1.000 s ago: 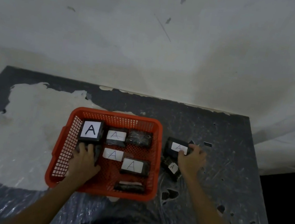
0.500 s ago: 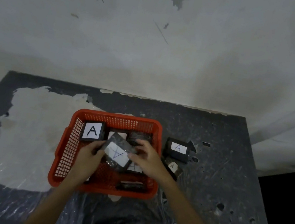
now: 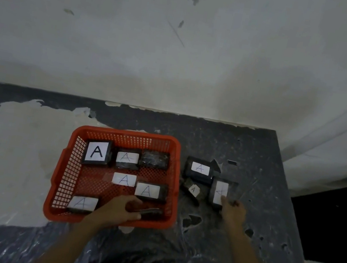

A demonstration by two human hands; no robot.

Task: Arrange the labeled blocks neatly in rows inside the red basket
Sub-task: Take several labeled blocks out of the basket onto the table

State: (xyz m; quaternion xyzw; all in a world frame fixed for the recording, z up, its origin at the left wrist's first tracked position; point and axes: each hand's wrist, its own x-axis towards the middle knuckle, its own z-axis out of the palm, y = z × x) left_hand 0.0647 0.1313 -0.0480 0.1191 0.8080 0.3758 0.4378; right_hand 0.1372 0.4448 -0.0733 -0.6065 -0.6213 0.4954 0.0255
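Dark table (image 3: 240,246), red basket (image 3: 64,172), three blocks (image 3: 199,169)

Both forearms reached up from the bottom edge of the frame, bare, angled away from each other. The left hand (image 3: 119,208) sat low and forward, knuckles up, fingers curled over with the thumb tucked along the near side, loosely closed around something dark; whether it truly gripped could not be told. The right hand (image 3: 232,211) stretched further out and to the side, wrist straight, palm down, its fingertips (image 3: 223,199) pressed forward and lightly spread. That forearm ran long and diagonal, elbow out of view. The two hands were well apart.
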